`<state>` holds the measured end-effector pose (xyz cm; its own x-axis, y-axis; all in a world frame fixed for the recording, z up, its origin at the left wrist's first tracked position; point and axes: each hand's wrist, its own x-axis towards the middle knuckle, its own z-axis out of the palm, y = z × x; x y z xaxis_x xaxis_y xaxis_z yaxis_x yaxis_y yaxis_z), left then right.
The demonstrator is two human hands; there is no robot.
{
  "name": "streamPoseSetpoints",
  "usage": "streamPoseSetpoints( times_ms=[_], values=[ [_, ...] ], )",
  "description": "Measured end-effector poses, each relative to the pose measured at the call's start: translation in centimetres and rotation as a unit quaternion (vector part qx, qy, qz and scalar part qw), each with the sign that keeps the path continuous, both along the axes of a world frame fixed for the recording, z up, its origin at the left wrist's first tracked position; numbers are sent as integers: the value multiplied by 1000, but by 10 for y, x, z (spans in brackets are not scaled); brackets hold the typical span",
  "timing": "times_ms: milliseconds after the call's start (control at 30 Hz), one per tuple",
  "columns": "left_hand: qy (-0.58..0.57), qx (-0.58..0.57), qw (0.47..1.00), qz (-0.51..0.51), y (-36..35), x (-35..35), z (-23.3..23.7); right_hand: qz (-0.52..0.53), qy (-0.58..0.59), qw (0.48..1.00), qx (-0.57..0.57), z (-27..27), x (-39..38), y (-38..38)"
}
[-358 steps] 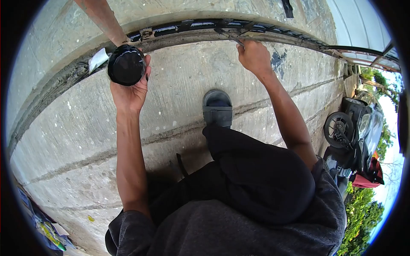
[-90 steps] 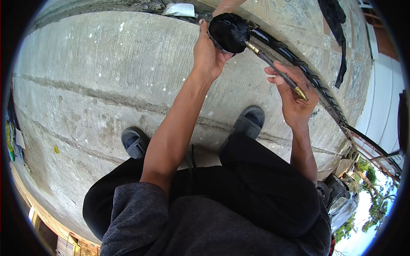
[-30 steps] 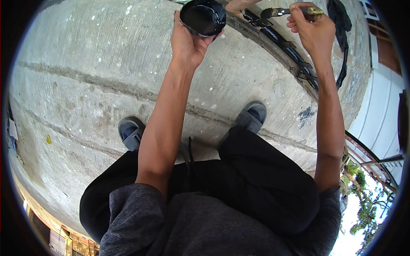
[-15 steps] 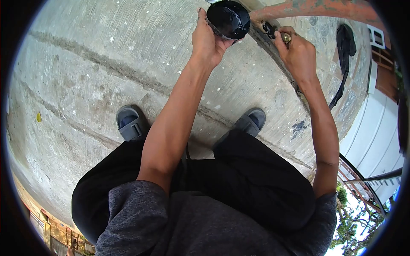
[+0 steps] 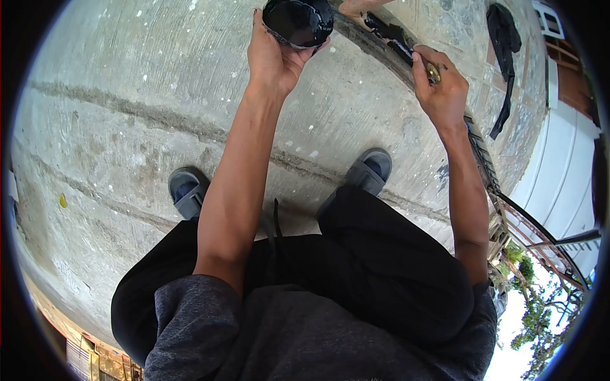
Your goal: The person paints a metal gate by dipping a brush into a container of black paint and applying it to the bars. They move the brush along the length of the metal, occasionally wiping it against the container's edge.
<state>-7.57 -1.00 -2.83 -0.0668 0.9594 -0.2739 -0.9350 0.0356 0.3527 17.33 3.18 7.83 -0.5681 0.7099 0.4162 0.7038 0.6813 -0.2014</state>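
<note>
My left hand [image 5: 273,60] is wrapped round the side and underside of a round container of glossy black paint [image 5: 298,25] near the top of the view. Over on the right, my right hand [image 5: 441,86] grips a paintbrush [image 5: 397,44] whose far end is coated in black. A brass-coloured round part [image 5: 433,73] shows among those fingers. The brush points up and left, its black tip overlapping the lower edge of a reddish-orange bar [image 5: 359,6] at the top.
Rough grey concrete [image 5: 127,76] with long grooves spreads under my sandals [image 5: 368,171]. A black cloth [image 5: 504,44] hangs or lies at the upper right, near tiled paving. Further right are white panels [image 5: 562,171] and a dark metal railing [image 5: 540,235].
The paint container and left hand have shifted left and slightly up in view. The brush now shows longer beyond my right fingers, and less of the reddish bar is visible.
</note>
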Motion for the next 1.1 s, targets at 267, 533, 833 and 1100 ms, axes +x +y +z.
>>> streamPoseSetpoints(
  times_ms=[267, 533, 833, 1100],
  values=[
    [35, 4, 999, -11, 5, 7, -3, 14, -70, 997, -27, -18, 24, -5],
    [50, 15, 999, -14, 3, 11, -1, 13, -35, 999, 6, -15, 34, -13],
    [8, -7, 1000, -12, 4, 9, 9, 18, -12, 1000, -5, 4, 25, -12],
    [-49, 30, 998, -29, 2, 6, 8, -24, 22, 998, -59, 8, 21, -20]
  ],
)
